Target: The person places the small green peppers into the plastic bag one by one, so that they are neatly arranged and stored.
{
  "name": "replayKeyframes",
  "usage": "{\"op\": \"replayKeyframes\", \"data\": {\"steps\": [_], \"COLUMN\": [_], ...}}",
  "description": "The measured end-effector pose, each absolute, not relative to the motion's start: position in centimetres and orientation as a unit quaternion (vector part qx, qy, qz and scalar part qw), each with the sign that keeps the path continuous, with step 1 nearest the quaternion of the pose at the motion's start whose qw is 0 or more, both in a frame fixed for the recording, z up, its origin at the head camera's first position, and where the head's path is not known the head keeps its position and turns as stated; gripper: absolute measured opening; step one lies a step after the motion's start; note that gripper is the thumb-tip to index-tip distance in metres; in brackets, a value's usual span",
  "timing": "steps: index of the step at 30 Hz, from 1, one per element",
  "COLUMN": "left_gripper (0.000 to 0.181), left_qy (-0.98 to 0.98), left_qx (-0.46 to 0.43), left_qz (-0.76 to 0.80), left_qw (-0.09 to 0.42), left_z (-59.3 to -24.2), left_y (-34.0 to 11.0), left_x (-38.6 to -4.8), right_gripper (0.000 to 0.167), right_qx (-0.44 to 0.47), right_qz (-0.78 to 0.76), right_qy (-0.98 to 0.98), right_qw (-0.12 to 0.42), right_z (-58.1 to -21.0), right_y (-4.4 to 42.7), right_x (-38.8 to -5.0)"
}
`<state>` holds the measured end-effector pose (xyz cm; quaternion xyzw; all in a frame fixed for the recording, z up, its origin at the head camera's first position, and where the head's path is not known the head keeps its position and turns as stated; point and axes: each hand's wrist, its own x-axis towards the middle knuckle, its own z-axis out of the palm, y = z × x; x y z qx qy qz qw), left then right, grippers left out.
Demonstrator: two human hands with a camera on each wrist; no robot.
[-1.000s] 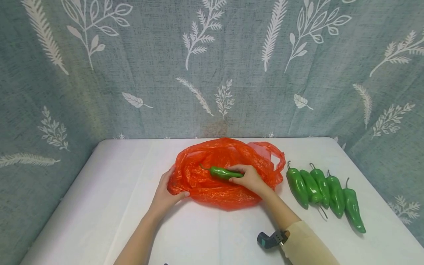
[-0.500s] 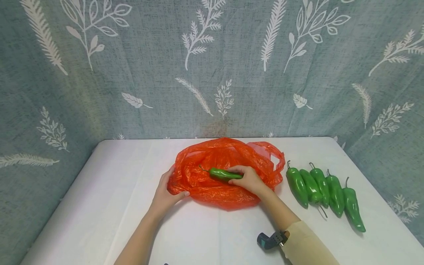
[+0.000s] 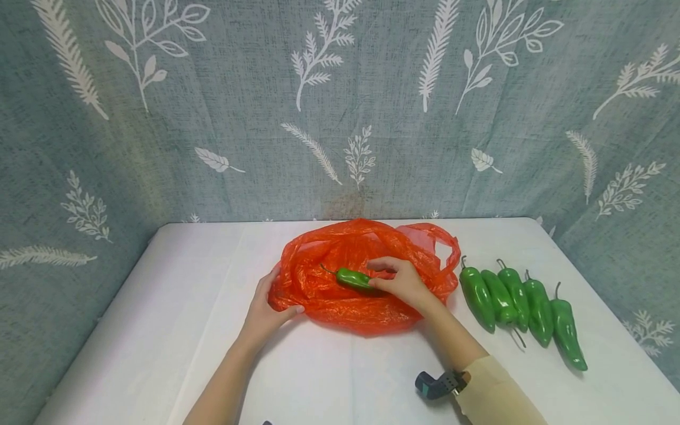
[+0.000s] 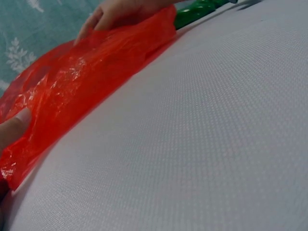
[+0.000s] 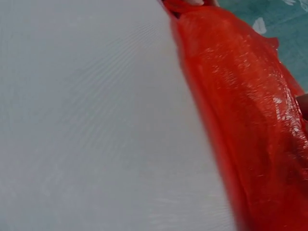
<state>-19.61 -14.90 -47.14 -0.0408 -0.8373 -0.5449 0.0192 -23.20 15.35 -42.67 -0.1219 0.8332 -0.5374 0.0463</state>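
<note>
A red plastic bag [image 3: 350, 319] lies with its mouth open on the white table. My left hand [image 3: 265, 313] holds its left end, thumb at the front and fingers round the side; that thumb [image 4: 17, 126] also shows against the bag [image 4: 82, 82] in the left wrist view. Inside the mouth lies a green pepper [image 3: 352, 278], stem pointing left. My right hand [image 3: 406, 285] is over the pepper's right end, thumb at it and the other fingers lifted away, a gap between them. In the right wrist view the bag [image 5: 240, 96] hides most of the hand.
Several green peppers [image 3: 539, 310] lie in a row on the table [image 3: 133, 330], right of the bag. The bag's handle loop [image 3: 453, 251] sticks out toward them. A patterned grey-green cloth [image 3: 255, 177] hangs behind the table.
My right hand's fingers have spread and lifted off the pepper, and the hand has shifted slightly right. The bag's right side and handle have moved a little. My left hand is unchanged.
</note>
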Motion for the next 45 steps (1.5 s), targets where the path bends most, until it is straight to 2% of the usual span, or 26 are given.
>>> {"op": "replayKeyframes", "data": {"steps": [8, 22, 36, 45], "left_gripper": [0.098, 0.099, 0.099, 0.099], "left_qy": [-0.84, -0.838, -0.84, -0.839], "left_qx": [-0.043, -0.039, -0.046, -0.039], "left_qz": [-0.541, -0.544, -0.54, -0.542], "left_qw": [0.023, 0.021, 0.023, 0.019], "left_z": [-47.1, -47.1, -47.3, -47.2], "left_y": [-14.9, -14.9, -14.8, -15.0], "left_x": [-19.6, -19.6, -19.7, -19.7], "right_gripper": [0.037, 0.041, 0.048, 0.045], "right_qx": [-0.143, -0.126, -0.149, -0.182], "right_qz": [-0.545, -0.555, -0.548, -0.538], "right_qy": [0.826, 0.822, 0.82, 0.815], "right_qw": [0.003, -0.013, -0.07, -0.117], "right_z": [-41.3, -39.0, -38.1, -37.0], "right_y": [15.6, 16.2, 18.0, 19.4], "right_x": [-22.8, -21.5, -19.3, -17.7]}}
